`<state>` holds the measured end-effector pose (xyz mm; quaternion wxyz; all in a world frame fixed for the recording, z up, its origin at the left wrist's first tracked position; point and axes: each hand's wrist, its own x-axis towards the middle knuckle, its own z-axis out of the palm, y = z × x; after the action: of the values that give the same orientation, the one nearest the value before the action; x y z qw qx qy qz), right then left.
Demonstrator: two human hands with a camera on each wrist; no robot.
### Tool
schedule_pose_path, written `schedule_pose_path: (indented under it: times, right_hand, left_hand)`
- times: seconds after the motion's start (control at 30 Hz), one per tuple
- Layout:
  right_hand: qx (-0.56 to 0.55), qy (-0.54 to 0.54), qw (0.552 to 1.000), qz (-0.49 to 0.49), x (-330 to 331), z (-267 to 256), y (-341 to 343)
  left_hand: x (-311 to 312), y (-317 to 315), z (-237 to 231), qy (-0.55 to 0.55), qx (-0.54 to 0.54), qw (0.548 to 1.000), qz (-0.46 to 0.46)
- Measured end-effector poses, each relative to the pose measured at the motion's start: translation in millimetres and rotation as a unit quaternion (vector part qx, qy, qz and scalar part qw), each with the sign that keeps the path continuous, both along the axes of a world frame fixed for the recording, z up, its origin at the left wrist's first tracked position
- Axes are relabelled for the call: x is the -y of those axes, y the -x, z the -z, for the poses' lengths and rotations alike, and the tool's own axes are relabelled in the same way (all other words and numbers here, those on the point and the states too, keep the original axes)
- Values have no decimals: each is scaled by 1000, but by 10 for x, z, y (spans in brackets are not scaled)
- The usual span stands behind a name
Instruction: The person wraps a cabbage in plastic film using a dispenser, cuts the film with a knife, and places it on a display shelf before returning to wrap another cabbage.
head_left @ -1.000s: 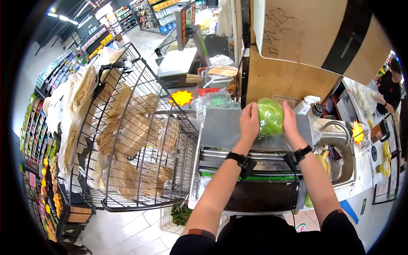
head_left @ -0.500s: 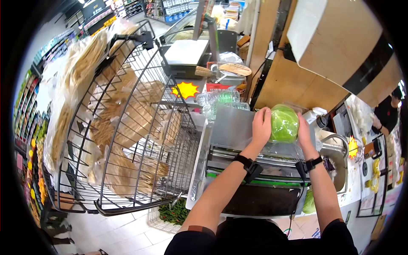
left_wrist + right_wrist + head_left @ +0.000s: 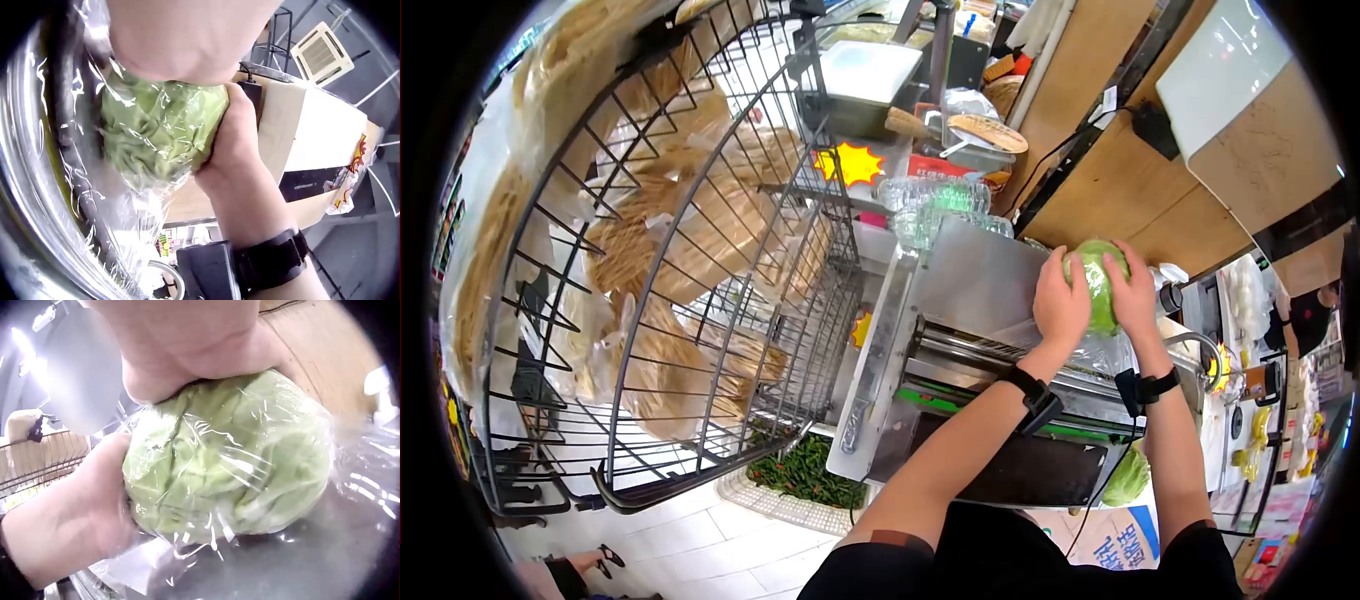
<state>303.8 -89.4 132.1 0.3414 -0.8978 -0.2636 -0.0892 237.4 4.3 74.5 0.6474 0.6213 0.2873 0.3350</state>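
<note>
A green cabbage [image 3: 1097,285] in clear plastic film is gripped between both hands above the metal plate of a wrapping machine [image 3: 975,275]. The left hand [image 3: 1064,305] holds its left side with curled fingers; the right hand [image 3: 1135,295] holds its right side, fingers over the top. In the left wrist view the wrapped cabbage [image 3: 159,128] trails film from its lower side toward shiny metal rollers. The right wrist view shows the cabbage [image 3: 231,462] close up, film stretched over its leaves, with the left hand [image 3: 78,515] against its far side.
A wire cart [image 3: 700,300] with bagged dried goods stands at left. Beyond the machine are clear plastic trays [image 3: 935,205] and a scale [image 3: 868,72]. A sink faucet [image 3: 1200,345] is at right. Below lie a basket of green vegetables [image 3: 805,475] and another cabbage [image 3: 1127,478].
The head view has turned and shifted. Both hands have curled further round the cabbage, the right fingers now over its top, and it looks tilted, with film trailing below.
</note>
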Motion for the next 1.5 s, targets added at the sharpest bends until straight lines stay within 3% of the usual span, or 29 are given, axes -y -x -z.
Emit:
schedule_pose_path:
  times: [0.27, 0.73, 1.5]
  right_hand:
    - [10, 11, 1000, -12, 61, 46, -46]
    - [15, 8, 998, -54, 42, 3, 34]
    - [43, 14, 998, -35, 68, 68, 16]
  left_hand:
    - [-25, 64, -33, 31, -11, 999, 26]
    - [2, 115, 35, -6, 22, 1000, 13]
    - [-40, 123, 80, -37, 41, 998, 23]
